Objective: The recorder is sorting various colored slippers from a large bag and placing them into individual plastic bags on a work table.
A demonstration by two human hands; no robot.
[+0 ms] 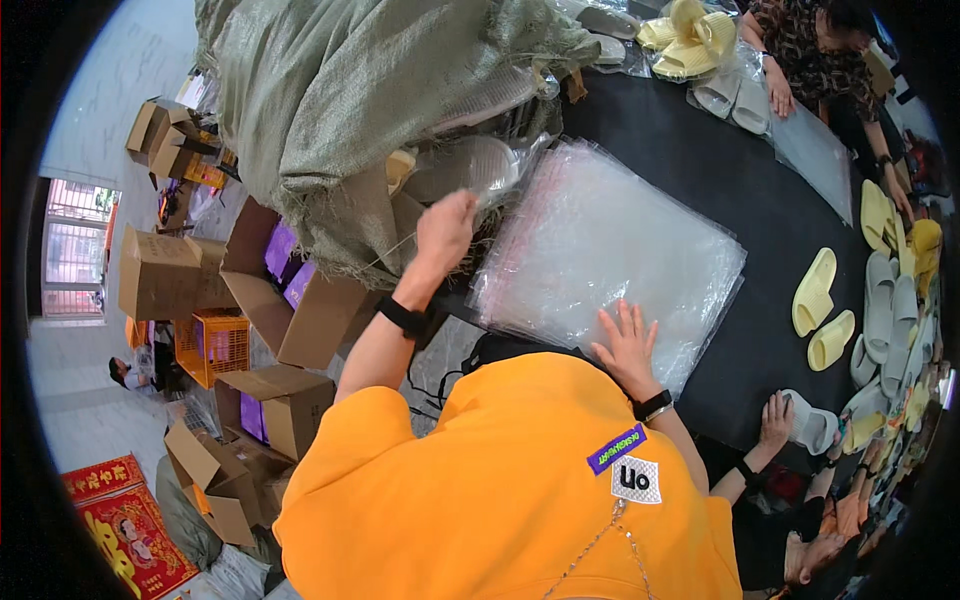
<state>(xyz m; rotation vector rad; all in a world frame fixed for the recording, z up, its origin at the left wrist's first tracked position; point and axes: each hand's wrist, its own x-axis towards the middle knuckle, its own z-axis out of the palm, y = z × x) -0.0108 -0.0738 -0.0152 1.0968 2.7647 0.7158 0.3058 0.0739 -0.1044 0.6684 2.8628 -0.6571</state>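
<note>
My left hand [446, 234] is closed in a fist at the frayed mouth of a grey-green woven sack [340, 110]; what its fingers hold, if anything, is hidden. Just beyond the fist, grey slippers in clear plastic [470, 165] show in the sack's opening. A loose thread hangs from the sack's edge beside my left wrist. My right hand [628, 345] lies flat, fingers spread, on the near edge of a stack of clear plastic bags [620, 240]. The stack rests on a black table [690, 140].
Yellow slippers [815, 290] and rows of grey pairs lie along the table's right side, near co-workers' hands [775, 420]. Bagged slippers [735, 95] sit at the far side by another person [815, 45]. Cardboard boxes [325, 315] and an orange crate [212, 345] stand at left.
</note>
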